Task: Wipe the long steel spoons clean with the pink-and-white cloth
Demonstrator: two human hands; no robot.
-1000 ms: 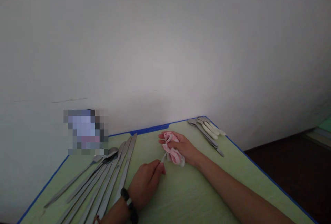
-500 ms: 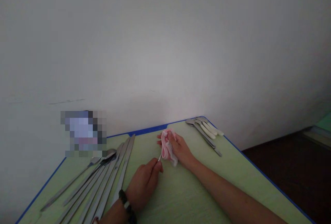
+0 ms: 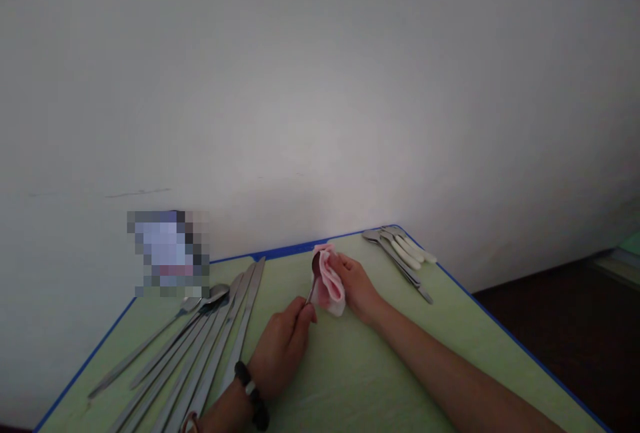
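Note:
My left hand [image 3: 287, 343], with a dark beaded bracelet at the wrist, is closed around the handle of a metal spoon [image 3: 315, 270]. The spoon points up and away, its bowl resting against a pink and white cloth [image 3: 331, 286]. That cloth is bunched up in my right hand [image 3: 356, 285], whose fingers are closed on it. Part of the bowl is covered by the folds. Both hands are above the middle of a pale green table [image 3: 340, 373].
Long metal knives and spoons [image 3: 210, 346] lie fanned out at the left. Several spoons [image 3: 397, 260] and white-handled cutlery [image 3: 407, 250] lie at the far right corner. A pixelated phone-like object [image 3: 167, 243] stands at the back left, by the wall [image 3: 320, 86].
The cloth has been opened away from the spoon's bowl, which now shows beside it. Earlier the cloth was wrapped over it. The view has shifted slightly.

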